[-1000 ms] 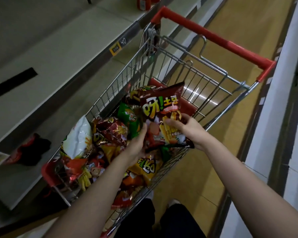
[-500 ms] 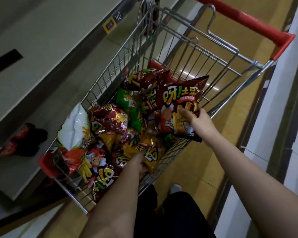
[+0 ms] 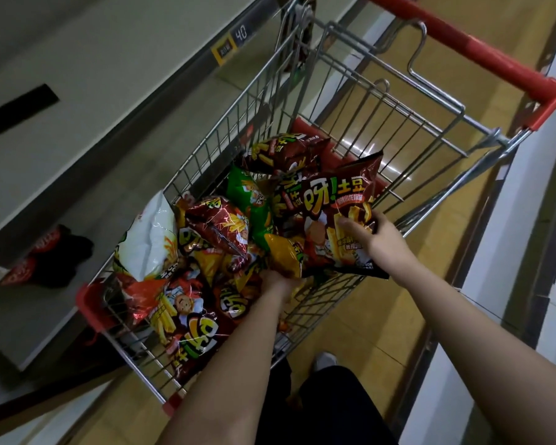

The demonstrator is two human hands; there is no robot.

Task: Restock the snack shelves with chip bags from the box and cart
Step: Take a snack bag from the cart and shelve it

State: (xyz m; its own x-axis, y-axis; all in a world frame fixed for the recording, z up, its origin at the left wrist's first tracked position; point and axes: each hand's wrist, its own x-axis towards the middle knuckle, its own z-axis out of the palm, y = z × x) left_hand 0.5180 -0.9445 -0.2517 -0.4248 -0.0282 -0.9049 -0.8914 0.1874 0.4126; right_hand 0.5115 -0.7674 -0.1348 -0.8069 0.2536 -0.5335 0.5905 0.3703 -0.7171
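Two hands at work in cart (image 3: 350, 101). Right hand (image 3: 377, 239): fingers pinch dark red chip bag (image 3: 341, 200), held just above the pile. Left hand (image 3: 278, 282): buried among bags beside yellow bag (image 3: 284, 255); grip cannot be told. Shelf (image 3: 77, 101) at left. Advice: take bags by the sealed edge, lift clear, avoid crushing.

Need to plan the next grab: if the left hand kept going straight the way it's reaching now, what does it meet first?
The left hand points up into the pile in the cart. It would meet the yellow chip bag first; the fingers already seem buried at its edge, though depth is unclear.
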